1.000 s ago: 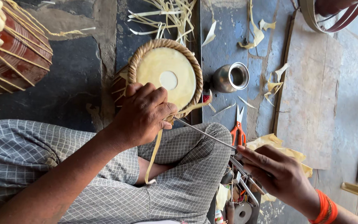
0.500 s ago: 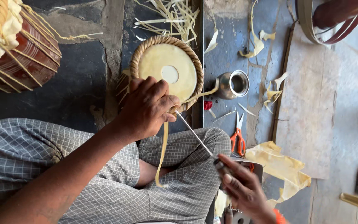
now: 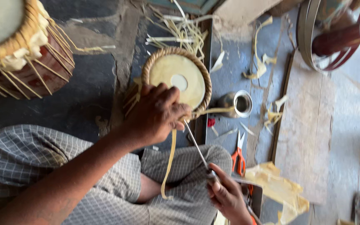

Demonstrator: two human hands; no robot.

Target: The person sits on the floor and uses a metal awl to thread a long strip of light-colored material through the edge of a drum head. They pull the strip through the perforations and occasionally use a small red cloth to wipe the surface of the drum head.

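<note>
A small drum [image 3: 179, 78] with a pale skin head and a braided rim stands between my knees. My left hand [image 3: 157, 113] grips its near rim, and a pale hide strap [image 3: 168, 163] hangs from under that hand onto my checked cloth. My right hand [image 3: 226, 195] holds the handle end of a thin metal awl [image 3: 196, 144], whose tip reaches up to the rim beside my left fingers. A second strap end [image 3: 213, 111] sticks out to the right from the rim.
A larger laced drum [image 3: 19, 48] stands at the upper left. A small metal cup [image 3: 240, 102] and orange-handled scissors [image 3: 238, 156] lie right of the drum. Hide scraps [image 3: 180, 29] litter the floor, a wooden board [image 3: 311, 125] lies at right, and hoops [image 3: 330, 37] rest beyond it.
My right hand has drawn in toward my knee and set the awl's tip against the drum rim. The left hand keeps its grip on the rim.
</note>
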